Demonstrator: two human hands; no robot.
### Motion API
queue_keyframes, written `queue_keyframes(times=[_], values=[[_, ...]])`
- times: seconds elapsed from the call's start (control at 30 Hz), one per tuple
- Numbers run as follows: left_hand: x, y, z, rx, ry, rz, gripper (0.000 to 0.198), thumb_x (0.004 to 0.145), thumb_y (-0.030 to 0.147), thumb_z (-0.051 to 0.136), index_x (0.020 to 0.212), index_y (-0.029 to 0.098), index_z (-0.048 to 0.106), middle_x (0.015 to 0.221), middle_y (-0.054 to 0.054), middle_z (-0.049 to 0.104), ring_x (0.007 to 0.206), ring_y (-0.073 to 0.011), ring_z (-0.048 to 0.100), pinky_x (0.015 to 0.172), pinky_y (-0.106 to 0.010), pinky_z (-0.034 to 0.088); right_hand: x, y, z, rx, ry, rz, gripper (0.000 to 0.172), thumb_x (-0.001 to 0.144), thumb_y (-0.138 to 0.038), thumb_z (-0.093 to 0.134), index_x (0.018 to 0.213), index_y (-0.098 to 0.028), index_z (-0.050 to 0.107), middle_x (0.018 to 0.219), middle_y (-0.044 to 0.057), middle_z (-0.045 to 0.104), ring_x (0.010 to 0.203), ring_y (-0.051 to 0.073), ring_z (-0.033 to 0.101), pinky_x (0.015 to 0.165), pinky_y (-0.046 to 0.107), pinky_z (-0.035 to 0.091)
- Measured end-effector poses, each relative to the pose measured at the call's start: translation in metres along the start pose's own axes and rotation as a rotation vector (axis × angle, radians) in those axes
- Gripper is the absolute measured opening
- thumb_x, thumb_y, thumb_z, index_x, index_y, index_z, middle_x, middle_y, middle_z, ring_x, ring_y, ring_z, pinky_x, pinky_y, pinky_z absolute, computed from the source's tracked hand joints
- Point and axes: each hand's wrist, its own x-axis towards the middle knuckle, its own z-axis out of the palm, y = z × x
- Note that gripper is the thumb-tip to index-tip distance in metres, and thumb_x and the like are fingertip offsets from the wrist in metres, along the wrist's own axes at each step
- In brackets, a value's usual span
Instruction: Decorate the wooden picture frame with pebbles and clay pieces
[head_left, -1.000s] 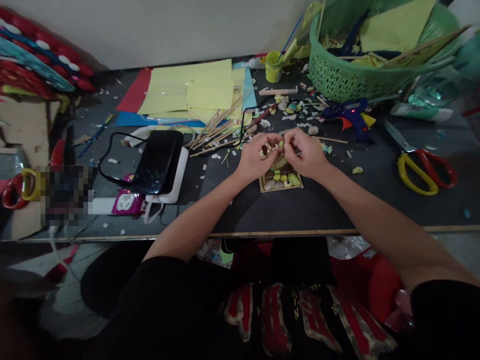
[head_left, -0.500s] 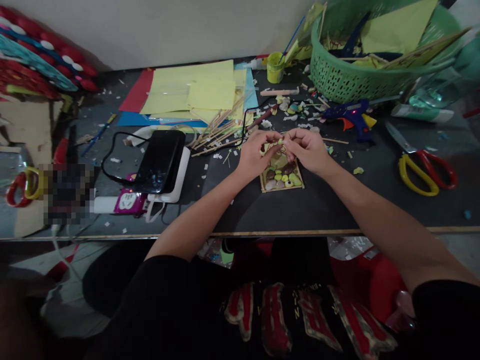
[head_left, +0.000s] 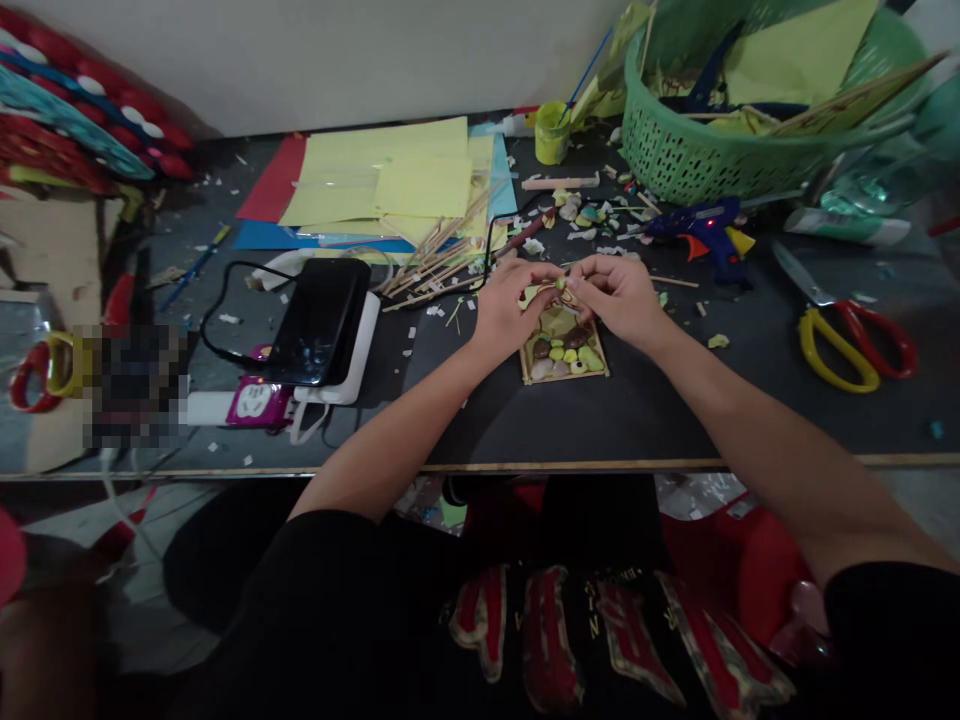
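Both my hands meet above a small stick-framed panel (head_left: 556,322) on the dark table. Between the fingertips of my left hand (head_left: 514,305) and my right hand (head_left: 619,300) is a small yellow-green piece (head_left: 559,284), pinched from both sides; it looks like a painted pebble, though the fingers partly cover it. Brown, yellow-green and pale pebbles (head_left: 570,355) fill the near half of the panel. Its far half is yellowish with a thin reddish line, partly hidden by my hands.
A blue glue gun (head_left: 709,232) and red-yellow scissors (head_left: 840,340) lie right. Behind stand a green basket (head_left: 675,155) and a yellow paint pot (head_left: 551,140). Thin sticks (head_left: 431,262), coloured paper (head_left: 375,170) and a phone on a white power bank (head_left: 319,325) are left.
My hands stay nearly in place, with the fingers shifting slightly around the small yellow-green piece. A red shape and a person's limb have come into view at the lower left.
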Motion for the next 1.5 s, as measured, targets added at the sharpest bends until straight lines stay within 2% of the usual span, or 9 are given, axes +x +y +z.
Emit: queue_keyframes(times=[0.33,0.47,0.73,0.83,0.97,1.07,1.23,1.37,1.5], values=[[0.0,0.001,0.0,0.07,0.01,0.016,0.026,0.094,0.043,0.057,0.1,0.021,0.07,0.09,-0.004,0.073,0.092,-0.0153,0.065,0.081,-0.029,0.054,-0.002,0.004,-0.004,-0.134,0.022,-0.066,0.032,0.08,-0.05,0.071,0.079,-0.019,0.064,0.054,-0.003,0.052,0.045,0.007,0.046,0.045,0.024,0.037],[-0.001,0.0,-0.002,0.139,0.074,0.116,0.022,0.095,0.039,0.056,0.099,0.022,0.07,0.088,-0.003,0.074,0.092,-0.0155,0.066,0.083,-0.03,0.054,-0.005,0.001,-0.003,-0.239,0.067,-0.149,0.027,0.082,-0.047,0.069,0.081,-0.019,0.069,0.051,-0.003,0.052,0.044,0.008,0.043,0.044,0.025,0.032],[0.0,-0.004,-0.004,0.164,0.052,0.238,0.02,0.097,0.034,0.053,0.103,0.023,0.069,0.093,-0.001,0.076,0.09,-0.0145,0.066,0.085,-0.03,0.052,-0.007,-0.003,-0.009,-0.357,0.169,-0.198,0.028,0.071,-0.046,0.08,0.077,-0.02,0.075,0.059,0.002,0.065,0.053,0.013,0.056,0.051,0.029,0.043],[0.0,0.0,-0.004,0.088,0.043,0.191,0.019,0.096,0.035,0.055,0.101,0.022,0.068,0.092,-0.003,0.075,0.092,-0.0147,0.065,0.084,-0.03,0.053,-0.005,-0.004,-0.009,-0.283,0.115,-0.151,0.029,0.07,-0.047,0.081,0.076,-0.019,0.074,0.057,0.001,0.063,0.048,0.012,0.054,0.047,0.028,0.041],[0.0,0.004,0.0,-0.04,0.049,0.022,0.025,0.094,0.044,0.056,0.1,0.022,0.066,0.093,-0.004,0.071,0.087,-0.013,0.065,0.069,-0.024,0.052,-0.001,-0.002,-0.009,-0.16,0.059,-0.108,0.036,0.07,-0.054,0.079,0.076,-0.02,0.072,0.056,-0.001,0.061,0.045,0.01,0.051,0.045,0.027,0.041],[0.0,0.001,0.004,-0.135,0.04,-0.072,0.031,0.093,0.05,0.055,0.103,0.021,0.062,0.098,-0.004,0.068,0.084,-0.0113,0.065,0.067,-0.023,0.052,0.006,0.006,-0.013,-0.163,0.164,-0.115,0.04,0.074,-0.059,0.073,0.081,-0.02,0.071,0.059,0.0,0.063,0.049,0.011,0.055,0.049,0.027,0.044],[0.001,-0.005,0.006,-0.21,-0.003,-0.149,0.038,0.094,0.054,0.051,0.117,0.024,0.054,0.104,-0.005,0.067,0.086,-0.0117,0.066,0.063,-0.022,0.051,0.012,0.014,-0.026,-0.348,0.343,-0.226,0.04,0.08,-0.059,0.067,0.095,-0.023,0.074,0.084,0.004,0.075,0.074,0.019,0.068,0.064,0.032,0.05],[0.002,-0.005,0.005,-0.214,-0.023,-0.131,0.037,0.096,0.053,0.048,0.117,0.025,0.057,0.111,-0.006,0.067,0.089,-0.012,0.066,0.065,-0.023,0.052,0.005,0.007,-0.023,-0.535,0.337,-0.213,0.044,0.086,-0.06,0.059,0.067,-0.021,0.07,0.054,0.001,0.063,0.051,0.014,0.057,0.055,0.031,0.042],[0.002,-0.006,0.005,-0.249,-0.039,-0.166,0.034,0.095,0.053,0.05,0.107,0.022,0.06,0.096,-0.004,0.068,0.08,-0.0117,0.065,0.065,-0.024,0.053,-0.001,0.002,-0.014,-0.621,0.245,-0.249,0.052,0.094,-0.06,0.044,0.068,-0.021,0.067,0.055,0.0,0.061,0.052,0.013,0.054,0.056,0.03,0.038]])
